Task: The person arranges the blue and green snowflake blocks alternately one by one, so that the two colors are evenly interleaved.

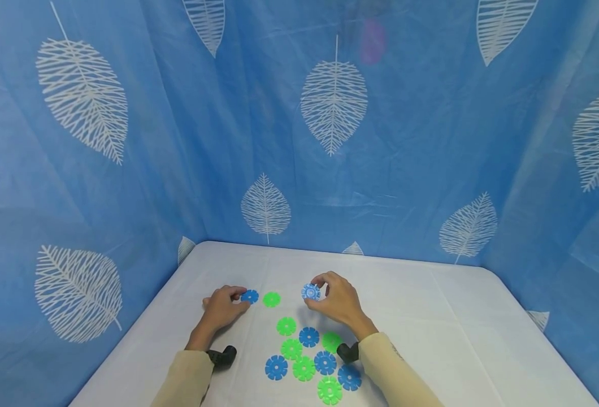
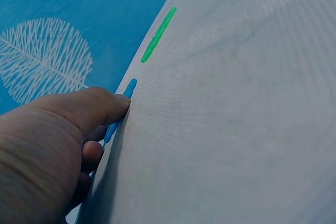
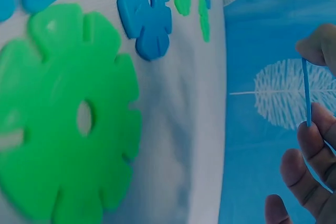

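Note:
With thumb and fingertips, my left hand [image 1: 221,308] pinches the edge of a blue notched snowflake disc [image 1: 250,296] at the table's left. In the left wrist view this disc [image 2: 131,86] shows nearly edge-on beside the thumb, low at the tabletop. A green snowflake disc [image 1: 272,299] lies just right of it. My right hand [image 1: 340,299] holds another blue snowflake disc [image 1: 311,291] above the table, its face toward the head camera. The right wrist view has that held disc [image 3: 307,95] edge-on between thumb and fingertips.
Several loose green and blue discs [image 1: 304,368] lie nearer the front, between the forearms. One green disc [image 1: 332,341] is close to the right wrist's black camera mount [image 1: 347,353]. A blue leaf-patterned curtain [image 1: 406,169] surrounds the white table [image 1: 432,328].

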